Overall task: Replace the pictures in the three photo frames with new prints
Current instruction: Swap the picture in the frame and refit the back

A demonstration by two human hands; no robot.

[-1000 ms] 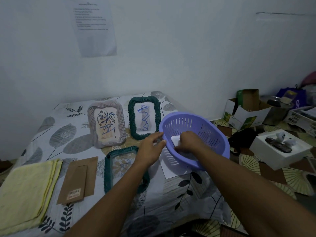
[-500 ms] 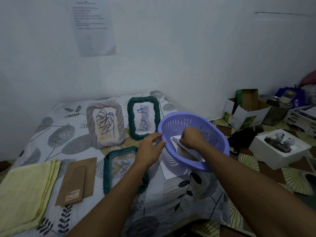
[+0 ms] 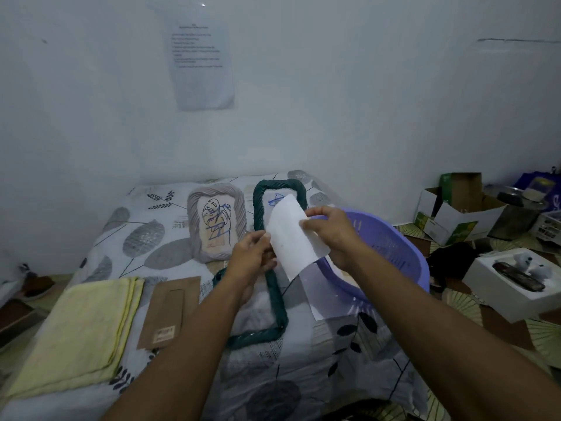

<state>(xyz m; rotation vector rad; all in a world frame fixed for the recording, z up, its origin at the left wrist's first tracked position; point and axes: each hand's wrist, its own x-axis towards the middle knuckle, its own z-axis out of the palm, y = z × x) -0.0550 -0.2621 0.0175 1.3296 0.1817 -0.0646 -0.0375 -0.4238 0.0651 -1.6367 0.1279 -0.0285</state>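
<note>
On the leaf-print bedsheet [image 3: 145, 238] the work items are laid out below a white wall bearing a taped notice [image 3: 203, 62]. A folded yellow cloth [image 3: 79, 326] lies at near left. A purple basket [image 3: 394, 253] sits at right, with pale paper showing inside it.

Three frames are present. A flat green frame [image 3: 277, 302] lies under the forearms. A grey frame [image 3: 216, 226] is propped upright and shows a leaf line drawing. A standing green frame [image 3: 258, 208] is beside it, its blue drawing partly hidden. A brown card [image 3: 168, 311] rests between the cloth and the flat frame.

The print [image 3: 293, 241] is held in the air above the flat green frame, in front of the standing one and just left of the basket. The side facing the camera is blank white. The right hand [image 3: 331, 232] pinches its upper right edge between thumb and fingers. The left hand [image 3: 249, 259] has its fingers curled onto the lower left edge, apparently pinching it.

Assessment: the print is thin paper, very light and limp, and likely to crease or smudge readily. It is best held by opposite edges or corners, with fingers off the face, and kept flat when slid into a frame.

Writing: the notice carries a heading and several printed lines, all too small to read. The brown card has a small label [image 3: 164, 332] near its lower end, and its text is illegible. No brand can be made out.
</note>
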